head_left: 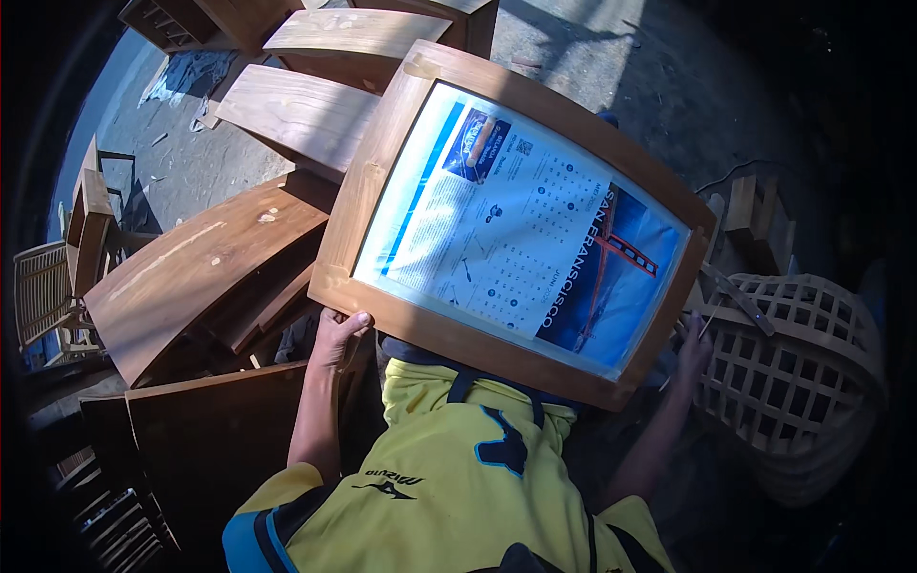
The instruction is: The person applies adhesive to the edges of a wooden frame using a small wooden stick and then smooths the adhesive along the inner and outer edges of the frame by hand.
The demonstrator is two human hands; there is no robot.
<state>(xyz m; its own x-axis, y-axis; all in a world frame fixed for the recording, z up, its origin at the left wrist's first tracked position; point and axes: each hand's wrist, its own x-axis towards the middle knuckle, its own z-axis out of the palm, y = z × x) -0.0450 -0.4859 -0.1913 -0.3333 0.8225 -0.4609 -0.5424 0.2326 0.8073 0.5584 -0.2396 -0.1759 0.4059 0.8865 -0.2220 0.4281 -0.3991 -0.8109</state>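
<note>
A wooden frame (377,177) with bowed sides lies tilted in front of me, above my lap. Inside it sits a pale blue and white calendar sheet (506,224) with a bridge picture, its surface wrinkled and shiny. My left hand (339,336) is closed on the frame's lower left corner, thumb on top and fingers underneath. Beside the frame's right edge, in shadow, my right hand (695,351) appears closed round a thin pale stick (708,325); its fingers are partly hidden. A flat metal strip (743,304) is close by that hand.
Curved brown wooden panels (205,267) and lighter wooden pieces (296,110) are stacked to the left and beyond. A lattice basket-like piece (793,358) stands at the right. Slatted furniture (43,286) is at the far left. A crumpled cloth (191,76) lies on the floor.
</note>
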